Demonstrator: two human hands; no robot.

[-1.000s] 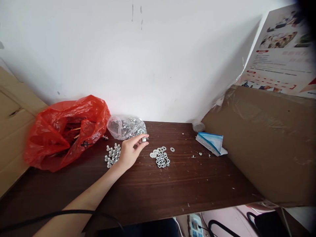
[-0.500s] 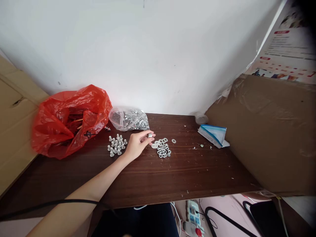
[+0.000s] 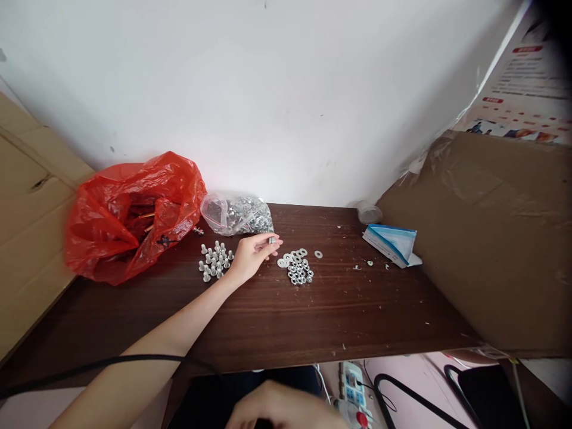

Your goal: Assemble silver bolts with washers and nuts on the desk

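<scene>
My left hand (image 3: 251, 255) reaches over the table with thumb and fingers pinched. Between the fingertips is a small banded silver metal piece (image 3: 271, 240), partly covered, so its exact kind does not show. Just right of these fingers lie several flat washers (image 3: 292, 257), and a cluster of hex nuts (image 3: 300, 273) sits in front of them. Left of the hand, many bolts (image 3: 215, 261) stand in a group. My right hand (image 3: 286, 406) is low at the bottom edge, in front of the table, smeared by motion; its fingers cannot be made out.
A red plastic bag (image 3: 134, 220) and a clear bag of metal hardware (image 3: 239, 214) stand at the back. At right are a blue-white packet (image 3: 388, 244) and a clear container (image 3: 369, 213). Cardboard walls (image 3: 487, 238) flank the table (image 3: 357, 316). A black cable crosses my left forearm.
My right hand has come into view at the bottom edge. The left hand keeps its pinch, with the metal piece turned slightly. The whole view has shifted a little.
</scene>
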